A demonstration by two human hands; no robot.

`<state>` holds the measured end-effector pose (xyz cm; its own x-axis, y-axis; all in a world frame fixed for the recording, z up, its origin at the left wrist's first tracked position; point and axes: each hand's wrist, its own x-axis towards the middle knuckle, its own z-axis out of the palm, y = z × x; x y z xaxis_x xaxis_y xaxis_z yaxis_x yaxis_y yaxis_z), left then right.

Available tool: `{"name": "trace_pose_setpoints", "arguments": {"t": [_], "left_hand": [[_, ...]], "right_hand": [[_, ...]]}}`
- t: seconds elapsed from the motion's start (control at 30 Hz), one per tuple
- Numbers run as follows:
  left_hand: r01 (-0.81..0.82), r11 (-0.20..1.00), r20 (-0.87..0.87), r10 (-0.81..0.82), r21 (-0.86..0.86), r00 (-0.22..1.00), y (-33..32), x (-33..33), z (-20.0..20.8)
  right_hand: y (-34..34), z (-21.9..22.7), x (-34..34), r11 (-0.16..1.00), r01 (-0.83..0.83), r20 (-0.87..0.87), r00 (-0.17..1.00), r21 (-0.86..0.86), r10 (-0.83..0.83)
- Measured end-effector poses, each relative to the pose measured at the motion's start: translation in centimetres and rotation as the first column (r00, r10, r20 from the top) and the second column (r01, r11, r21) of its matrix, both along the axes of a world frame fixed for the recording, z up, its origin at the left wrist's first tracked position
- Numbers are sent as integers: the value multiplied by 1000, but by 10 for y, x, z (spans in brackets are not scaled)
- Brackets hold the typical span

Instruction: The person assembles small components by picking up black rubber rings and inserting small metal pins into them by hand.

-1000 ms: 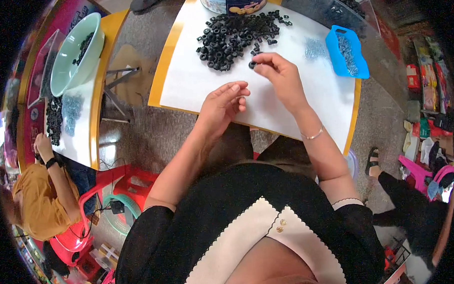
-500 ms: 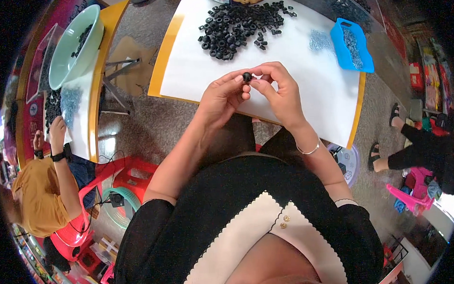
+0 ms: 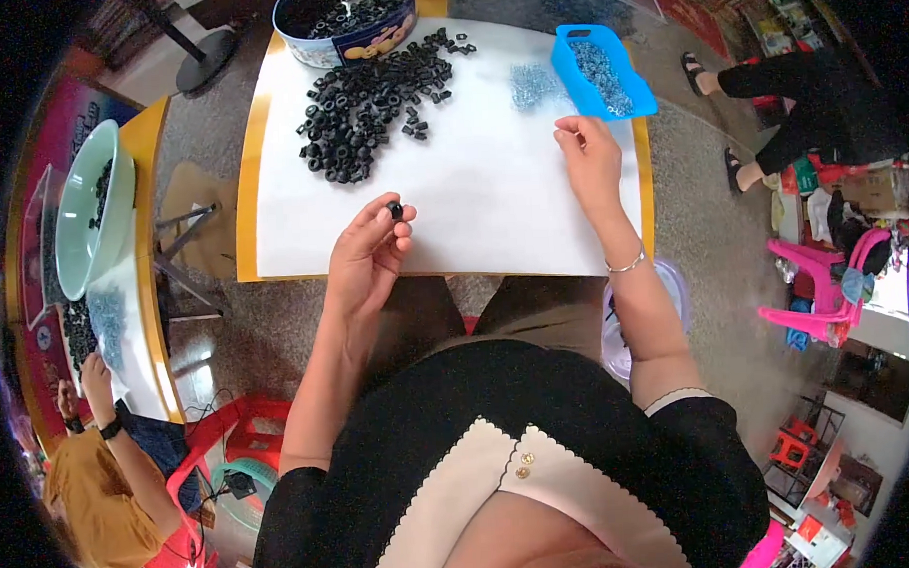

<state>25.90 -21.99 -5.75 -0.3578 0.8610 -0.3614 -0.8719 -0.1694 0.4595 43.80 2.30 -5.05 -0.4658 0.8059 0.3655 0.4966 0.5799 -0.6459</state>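
Note:
My left hand [image 3: 361,257] is closed, with the fingertips pinching a small round black part [image 3: 395,210] above the near left of the white-topped table [image 3: 482,213]. Farther right, my right hand [image 3: 595,169] reaches over the table with thumb and fingertips drawn together; anything between them is too small to make out. Just beyond its fingers lie a patch of small clear pieces [image 3: 536,88] and a blue tray [image 3: 564,48] holding more of them. A heap of small black parts [image 3: 354,127] spreads across the far left of the table.
A round tin [image 3: 311,54] of black parts stands behind the heap. To the left, another person in a mustard top [image 3: 112,506] works at a second table with a pale green basin [image 3: 121,195]. A lilac tub [image 3: 675,286] sits below the table's right side.
My hands have parted: the right has moved away toward the blue tray, while the left keeps the black part and sits lower left. The whole view has shifted, bringing the tin into sight.

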Motion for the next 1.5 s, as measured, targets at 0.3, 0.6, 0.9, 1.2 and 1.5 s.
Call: {"name": "trace_pose_setpoints", "arguments": {"t": [0.3,0.6,0.9,1.2,1.5], "left_hand": [[6,1000,0,-6,-23,1000,0,-2,3],[30,996,-43,-34,-81,998,-1,-3,1],[58,993,-104,-70,-107,992,-1,1,8],[29,1000,-41,-29,-8,999,1,-1,3],[34,999,-57,-34,-6,998,-6,0,10]], "right_hand": [[9,-8,-47,918,-184,168,977,351,131],[14,-13,-57,867,-268,172,962,421,214],[-20,-4,-53,960,-183,-26,981,210,193],[-102,36,-61,416,-589,-584,797,-693,154],[-128,42,-71,475,-610,-556,787,-634,269]]}}
